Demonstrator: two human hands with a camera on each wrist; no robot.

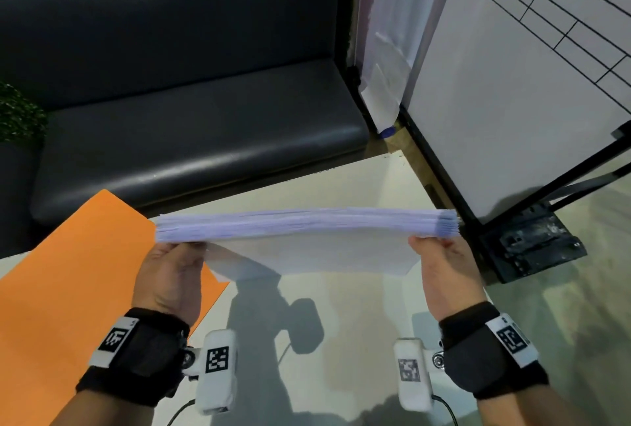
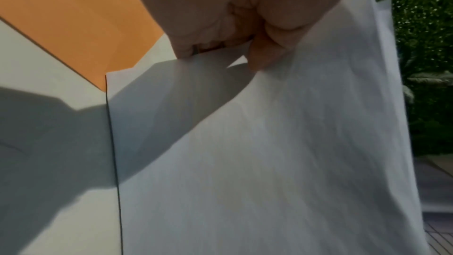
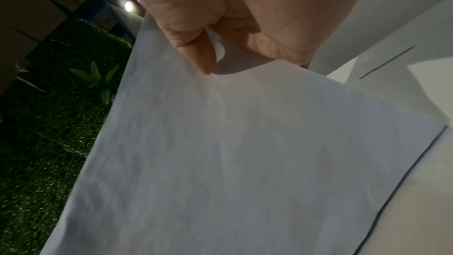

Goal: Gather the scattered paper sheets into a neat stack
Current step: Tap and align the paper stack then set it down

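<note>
The left hand (image 1: 169,275) is gripping the left end of a stack of white paper (image 1: 307,241), and the right hand (image 1: 440,272) is gripping its right end, thumbs pressing the near face. The stack is standing on edge, its lower edge meeting the pale table (image 1: 341,306). An orange sheet (image 1: 61,272) is lying flat on the table at the left. Beyond the table, a dark bench (image 1: 191,118) is running along the far side, beside a white panel (image 1: 495,101).

1. Dark padded leather-look bench seat (image 1: 191,111) runs along the far side of the glossy pale desk (image 1: 341,306).
2. White panel in a black frame (image 1: 512,101) stands right.
3. Green artificial hedge wall (image 3: 49,143) behind.
4. Small round lamp (image 3: 128,5) lit.
</note>
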